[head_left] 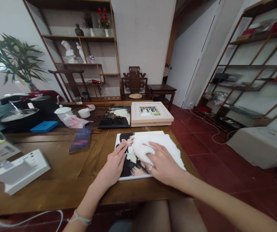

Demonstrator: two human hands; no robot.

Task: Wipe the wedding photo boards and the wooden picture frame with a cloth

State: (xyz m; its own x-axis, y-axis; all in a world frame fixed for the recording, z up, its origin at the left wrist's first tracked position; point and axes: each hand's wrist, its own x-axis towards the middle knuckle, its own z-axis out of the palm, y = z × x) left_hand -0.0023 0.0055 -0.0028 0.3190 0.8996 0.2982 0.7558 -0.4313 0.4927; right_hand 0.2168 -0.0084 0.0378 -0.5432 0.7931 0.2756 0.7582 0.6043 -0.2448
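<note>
A photo panel [128, 161] showing a person in a dark suit lies flat on the wooden table before me. My left hand [115, 163] rests on its left side with the fingers stretched out together. Under the fingers of my right hand [162, 161] is a bunched white cloth [140, 146], pressed against the panel's surface. More white material with a ragged edge [176, 151] spreads on the right; I cannot tell whether it belongs to the cloth. Hand and cloth hide much of the picture's right part.
Behind the panel lie a dark photo panel [115, 116] and a pale framed picture [169, 117]. Leftward are a white power strip [27, 172], a blue box [44, 126], a white teapot [63, 111], a cup [84, 112] and pans. The table [63, 193] ends close on my right.
</note>
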